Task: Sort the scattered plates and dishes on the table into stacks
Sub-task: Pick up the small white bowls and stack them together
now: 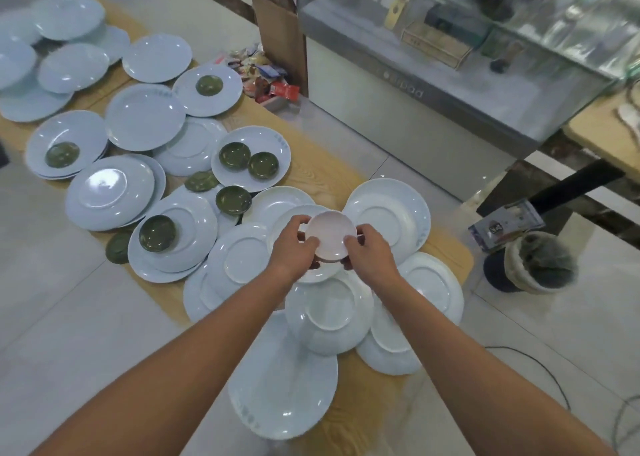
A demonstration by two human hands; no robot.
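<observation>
- Fingers (304, 220) of the left hand (294, 247) and the right hand (372, 251) pinch opposite rims of a small white dish (330, 235), lifted above overlapping white plates (388, 213).
- Step in hand: picking up one small dish.
- Next, likely a clear counter (346, 421) spot to begin its stack, apart from the green dishes (234, 156).

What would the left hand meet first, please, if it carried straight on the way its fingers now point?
Probably the small white dish that the left hand already grips; beyond it lies the right hand.
</observation>
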